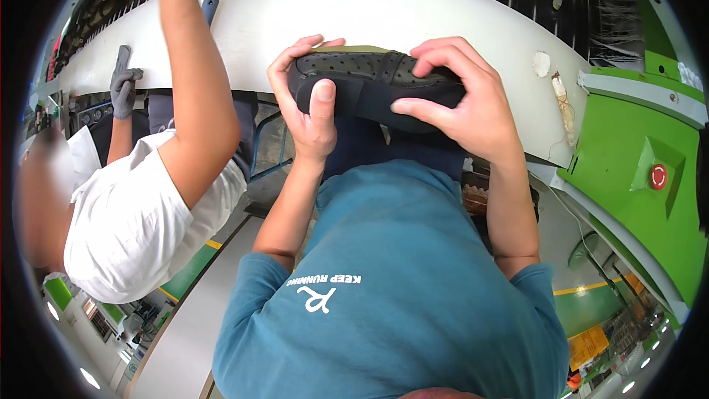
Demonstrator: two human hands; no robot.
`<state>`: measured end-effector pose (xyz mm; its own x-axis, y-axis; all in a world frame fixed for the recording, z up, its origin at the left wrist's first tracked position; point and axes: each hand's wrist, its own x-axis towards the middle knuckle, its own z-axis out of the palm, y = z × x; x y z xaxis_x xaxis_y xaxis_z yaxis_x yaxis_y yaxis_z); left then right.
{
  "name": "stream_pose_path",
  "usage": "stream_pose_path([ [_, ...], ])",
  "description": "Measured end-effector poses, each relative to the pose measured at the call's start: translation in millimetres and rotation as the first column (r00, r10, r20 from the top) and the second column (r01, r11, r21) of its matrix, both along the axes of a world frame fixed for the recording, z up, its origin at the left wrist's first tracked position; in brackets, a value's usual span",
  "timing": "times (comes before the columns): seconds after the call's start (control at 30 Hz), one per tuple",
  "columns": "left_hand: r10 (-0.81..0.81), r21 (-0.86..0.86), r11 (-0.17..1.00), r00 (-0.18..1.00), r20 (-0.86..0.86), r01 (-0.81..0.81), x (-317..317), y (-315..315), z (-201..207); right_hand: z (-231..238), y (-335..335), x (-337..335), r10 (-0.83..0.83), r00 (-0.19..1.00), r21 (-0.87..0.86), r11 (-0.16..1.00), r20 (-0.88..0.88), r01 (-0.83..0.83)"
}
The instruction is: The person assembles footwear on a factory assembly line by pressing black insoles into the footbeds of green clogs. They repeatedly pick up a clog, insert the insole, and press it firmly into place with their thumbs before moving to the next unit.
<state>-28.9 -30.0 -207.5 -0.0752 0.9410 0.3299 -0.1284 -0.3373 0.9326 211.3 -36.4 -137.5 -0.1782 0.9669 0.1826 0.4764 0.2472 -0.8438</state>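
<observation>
I hold a black shoe upper (369, 85) with small perforations in both hands, just in front of my chest and over the near edge of a white conveyor table (413, 7). My left hand (306, 100) wraps its left end, thumb pressed on the dark side panel. My right hand (461, 96) grips the right end, fingers curled over the top and thumb pushing in from the side. My teal shirt fills the lower view.
A co-worker in a white shirt (129, 229) stands at my left, one arm (188, 81) reaching up over the table, a grey-gloved hand (124, 89) resting on its edge. A green machine housing (635, 155) with a red round button (658, 176) stands at the right.
</observation>
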Motion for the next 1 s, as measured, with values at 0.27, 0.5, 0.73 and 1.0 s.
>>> stream_pose_path([
  [0.27, 0.065, -0.175, 0.982, 0.998, -0.024, -0.068, 7, -14, 6, -16, -16, 16, -0.041, 0.984, -0.042, 0.999, -0.173, 0.034],
  [0.5, 0.061, -0.241, 0.969, 0.998, -0.002, -0.06, 11, -16, 16, -10, -4, 18, -0.012, 0.988, -0.156, 0.988, -0.152, -0.012],
  [0.73, 0.117, -0.194, 0.972, 0.989, -0.087, -0.133, 12, -10, 8, -32, 15, 38, 0.005, 0.902, -0.429, 0.878, -0.432, -0.211],
  [1.0, 0.082, -0.204, 0.972, 0.985, -0.152, -0.112, 28, 22, 16, -55, 19, 36, -0.026, 0.896, -0.249, 0.964, -0.444, -0.096],
])
